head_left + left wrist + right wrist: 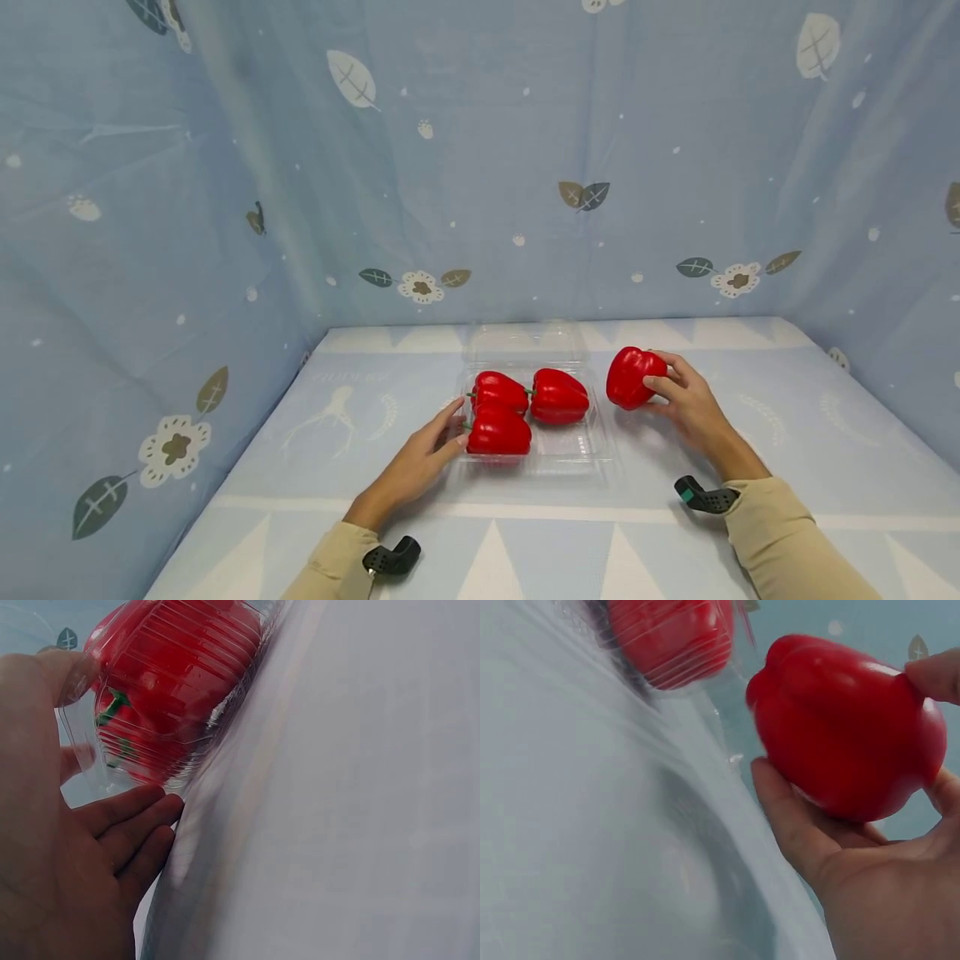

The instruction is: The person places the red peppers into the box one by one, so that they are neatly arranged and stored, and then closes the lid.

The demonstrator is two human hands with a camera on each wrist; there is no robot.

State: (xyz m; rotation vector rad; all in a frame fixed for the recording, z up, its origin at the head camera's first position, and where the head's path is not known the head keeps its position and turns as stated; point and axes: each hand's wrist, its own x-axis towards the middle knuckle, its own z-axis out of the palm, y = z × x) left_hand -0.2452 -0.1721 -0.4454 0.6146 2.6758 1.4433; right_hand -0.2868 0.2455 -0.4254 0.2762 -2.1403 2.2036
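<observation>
My right hand (693, 408) holds a red bell pepper (630, 379) above the table, to the right of a clear plastic clamshell box (573, 446). In the right wrist view, thumb and fingers grip the held bell pepper (847, 727) from opposite sides. My left hand (416, 462) touches the box's left side with fairly straight fingers. The left wrist view has the thumb (75, 675) at the box's rim and other fingers against its ribbed wall. Inside the box lie a back-left pepper (497, 390), a front-left pepper (498, 431) and a right pepper (560, 397), stems pointing left.
The box's transparent lid (525, 342) is folded back, away from me. A pale patterned cloth covers the table (322, 467). Blue patterned curtain (517, 150) hangs behind the table and along both sides.
</observation>
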